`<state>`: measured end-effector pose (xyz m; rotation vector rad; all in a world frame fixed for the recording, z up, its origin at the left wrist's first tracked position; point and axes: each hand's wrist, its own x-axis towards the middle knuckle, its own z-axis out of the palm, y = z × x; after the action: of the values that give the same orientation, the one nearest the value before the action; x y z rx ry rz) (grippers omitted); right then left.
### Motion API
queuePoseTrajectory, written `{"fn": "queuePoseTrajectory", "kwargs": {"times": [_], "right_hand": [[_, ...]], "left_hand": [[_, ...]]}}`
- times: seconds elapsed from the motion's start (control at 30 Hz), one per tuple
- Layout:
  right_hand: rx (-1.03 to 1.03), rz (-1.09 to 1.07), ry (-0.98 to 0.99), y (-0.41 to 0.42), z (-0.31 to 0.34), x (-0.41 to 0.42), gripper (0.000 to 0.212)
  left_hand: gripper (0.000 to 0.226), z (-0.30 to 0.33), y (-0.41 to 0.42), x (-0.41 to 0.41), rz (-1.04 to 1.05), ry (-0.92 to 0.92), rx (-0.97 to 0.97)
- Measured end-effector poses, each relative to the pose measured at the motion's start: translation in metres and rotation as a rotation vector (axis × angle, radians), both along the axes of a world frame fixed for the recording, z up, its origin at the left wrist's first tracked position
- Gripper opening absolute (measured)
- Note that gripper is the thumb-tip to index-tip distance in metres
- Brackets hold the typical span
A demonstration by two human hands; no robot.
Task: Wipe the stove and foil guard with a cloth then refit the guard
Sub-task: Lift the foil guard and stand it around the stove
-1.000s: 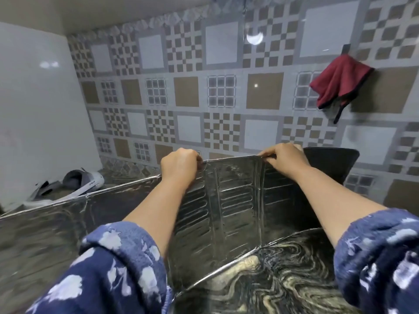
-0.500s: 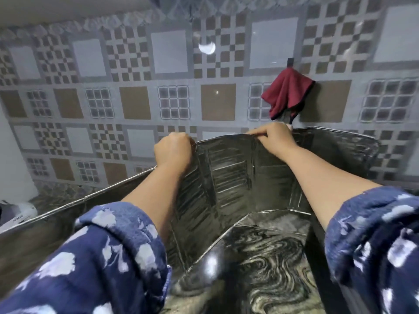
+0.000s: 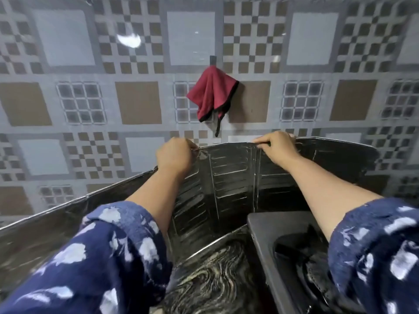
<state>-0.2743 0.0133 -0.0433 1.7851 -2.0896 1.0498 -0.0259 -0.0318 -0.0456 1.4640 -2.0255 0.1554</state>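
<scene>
Foil guard [image 3: 229, 177] stands upright along the back edge of the surface [image 3: 210, 284], wrapping behind and to the left of the stove [image 3: 283, 236]. Both hands pinch its top rim: the left hand [image 3: 174, 155] at a fold, the right hand [image 3: 275, 147] further along, fingers curled over the edge. The risk, I judge, is creasing or tearing, since the thin embossed sheet bends easily at its hinged panels, or a panel catching the stove's corner. The metal is shiny, ribbed and crinkled; the surface is glossy swirled stone. A red cloth [image 3: 210, 96] hangs on the tiled wall [image 3: 136, 103], soft and folded.
</scene>
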Motion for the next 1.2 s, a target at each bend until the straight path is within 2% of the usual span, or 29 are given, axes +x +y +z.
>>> {"fn": "queuePoseTrajectory", "kwargs": {"times": [0.17,0.33,0.53,0.7,0.93,1.2], "right_hand": [[0.039,-0.011,-0.061,-0.004,-0.031,-0.029,0.021],[0.052,0.019,-0.115,-0.01,-0.053,-0.048,0.021],[0.024,-0.003,-0.105,-0.005,-0.048,-0.06,0.022],[-0.024,-0.022,-0.094,-0.004,-0.04,-0.066,0.021],[-0.059,-0.117,0.036,0.003,-0.002,-0.093,0.022],[-0.04,-0.224,0.015,0.015,-0.005,-0.164,0.021]], "left_hand": [[0.023,-0.02,-0.015,-0.028,-0.049,-0.034,0.06],[0.025,-0.025,-0.018,-0.026,-0.059,-0.149,0.136],[0.031,-0.015,-0.013,0.009,-0.027,-0.215,0.154],[0.031,-0.01,-0.01,0.009,-0.077,-0.194,0.109],[0.034,-0.001,-0.013,-0.036,-0.066,-0.15,0.058],[0.034,-0.003,-0.022,-0.112,-0.14,-0.183,0.06]]}}
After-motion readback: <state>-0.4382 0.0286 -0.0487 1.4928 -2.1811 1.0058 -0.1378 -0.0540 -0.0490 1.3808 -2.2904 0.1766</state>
